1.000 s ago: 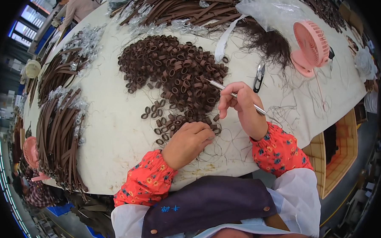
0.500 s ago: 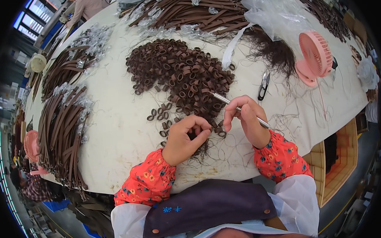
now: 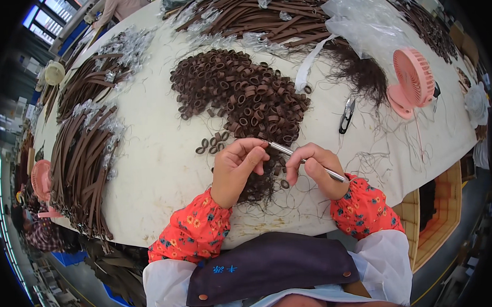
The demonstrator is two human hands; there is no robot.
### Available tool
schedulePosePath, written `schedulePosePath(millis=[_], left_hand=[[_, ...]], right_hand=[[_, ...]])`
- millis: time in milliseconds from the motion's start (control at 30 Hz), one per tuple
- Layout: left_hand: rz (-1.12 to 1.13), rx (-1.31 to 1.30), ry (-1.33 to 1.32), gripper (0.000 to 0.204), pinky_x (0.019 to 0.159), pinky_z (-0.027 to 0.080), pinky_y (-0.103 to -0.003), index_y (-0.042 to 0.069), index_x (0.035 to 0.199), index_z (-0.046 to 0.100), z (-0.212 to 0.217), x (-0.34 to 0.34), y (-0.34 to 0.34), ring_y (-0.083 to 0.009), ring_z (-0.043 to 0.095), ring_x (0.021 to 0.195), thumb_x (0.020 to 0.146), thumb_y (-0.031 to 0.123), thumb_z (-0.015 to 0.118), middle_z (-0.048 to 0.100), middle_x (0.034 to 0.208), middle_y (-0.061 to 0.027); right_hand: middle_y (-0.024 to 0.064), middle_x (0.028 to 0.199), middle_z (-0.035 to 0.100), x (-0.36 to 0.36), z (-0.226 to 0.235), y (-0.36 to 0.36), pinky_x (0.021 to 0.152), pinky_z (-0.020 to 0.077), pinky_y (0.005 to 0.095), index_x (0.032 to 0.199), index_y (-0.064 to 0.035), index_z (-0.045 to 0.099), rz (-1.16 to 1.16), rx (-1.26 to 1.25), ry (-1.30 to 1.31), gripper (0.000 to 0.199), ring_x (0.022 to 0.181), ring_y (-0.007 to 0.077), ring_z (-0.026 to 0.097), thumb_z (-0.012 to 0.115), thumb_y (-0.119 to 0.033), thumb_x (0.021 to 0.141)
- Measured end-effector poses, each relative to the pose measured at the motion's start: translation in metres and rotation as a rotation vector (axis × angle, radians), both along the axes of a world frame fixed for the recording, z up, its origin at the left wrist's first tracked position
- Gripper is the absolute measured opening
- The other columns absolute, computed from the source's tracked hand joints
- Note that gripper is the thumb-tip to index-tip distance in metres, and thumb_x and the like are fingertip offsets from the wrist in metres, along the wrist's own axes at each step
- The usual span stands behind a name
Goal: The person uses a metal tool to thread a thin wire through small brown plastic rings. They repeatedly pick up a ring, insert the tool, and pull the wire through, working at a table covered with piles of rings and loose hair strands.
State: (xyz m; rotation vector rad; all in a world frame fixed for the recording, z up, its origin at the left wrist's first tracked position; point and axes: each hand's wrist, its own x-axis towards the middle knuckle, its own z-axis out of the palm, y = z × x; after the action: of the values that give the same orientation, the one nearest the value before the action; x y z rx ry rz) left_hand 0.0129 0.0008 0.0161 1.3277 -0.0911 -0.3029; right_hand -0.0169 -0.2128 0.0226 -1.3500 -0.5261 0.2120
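My right hand (image 3: 319,169) is closed round a slim silver pen-like metal tool (image 3: 281,148). Its thin tip points left and meets the fingertips of my left hand (image 3: 234,169). Those fingers are pinched together at the tip; what sits between them is too small and hidden to make out. Just beyond both hands lies a heap of small brown ring-shaped strap loops (image 3: 268,104). Several single loops (image 3: 212,142) lie apart beside my left hand. Beneath and between the hands is a tangle of dark thread ends (image 3: 257,190).
Thread snips (image 3: 346,116) and a pink fan (image 3: 413,77) stand to the right. Bundles of brown straps (image 3: 81,166) lie left, more straps (image 3: 262,18) at the back. Clear plastic (image 3: 361,19) covers the back right. A wooden box (image 3: 443,216) is below the table's right edge.
The metal tool's tip has come down from the heap to my left fingertips. My left hand has risen slightly and pinches there, and my right hand has moved a little lower.
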Motion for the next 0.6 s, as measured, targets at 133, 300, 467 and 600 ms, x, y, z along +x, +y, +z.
schedulePosePath(millis=[133,300,467,600], left_hand=[[-0.105,0.010,-0.018,0.012,0.057,0.042,-0.017,-0.001,0.093,0.065,0.002,-0.001,0.007,-0.0051,0.052,0.061,0.091,0.010,0.062,0.064,0.079,-0.0050],[-0.551,0.355,-0.838,0.013,0.075,0.043,-0.031,0.008,0.092,0.068,0.010,0.003,0.007,-0.0158,0.058,0.078,0.080,0.007,0.071,0.066,0.086,-0.0040],[-0.461,0.761,-0.867,0.025,0.078,0.036,-0.034,0.016,0.093,0.068,0.020,-0.003,0.005,-0.0211,0.049,0.085,0.070,0.016,0.078,0.053,0.091,-0.0010],[-0.526,0.883,-0.941,0.020,0.075,0.035,-0.034,0.016,0.092,0.067,0.009,-0.010,-0.001,-0.0203,0.048,0.083,0.073,0.015,0.075,0.051,0.087,-0.0011]], right_hand=[[0.0090,0.087,0.060,0.001,-0.001,0.000,0.071,0.0476,0.0277,0.109,0.0007,0.054,0.001,-0.004,-0.021,0.034,0.076,0.0135,0.057,0.042,-0.030,0.101],[0.0094,0.086,0.060,0.006,-0.006,-0.001,0.071,0.0478,0.0280,0.110,0.0010,0.053,-0.199,0.026,-0.024,0.032,0.073,0.0138,0.057,0.040,-0.028,0.102],[0.0091,0.086,0.060,0.011,-0.005,-0.003,0.070,0.0481,0.0276,0.109,0.0007,0.053,-0.269,0.025,-0.016,0.032,0.073,0.0129,0.057,0.040,-0.027,0.102],[0.0086,0.086,0.060,0.009,-0.003,-0.003,0.070,0.0481,0.0268,0.108,0.0000,0.054,-0.272,0.018,0.016,0.032,0.074,0.0123,0.057,0.041,-0.029,0.101]])
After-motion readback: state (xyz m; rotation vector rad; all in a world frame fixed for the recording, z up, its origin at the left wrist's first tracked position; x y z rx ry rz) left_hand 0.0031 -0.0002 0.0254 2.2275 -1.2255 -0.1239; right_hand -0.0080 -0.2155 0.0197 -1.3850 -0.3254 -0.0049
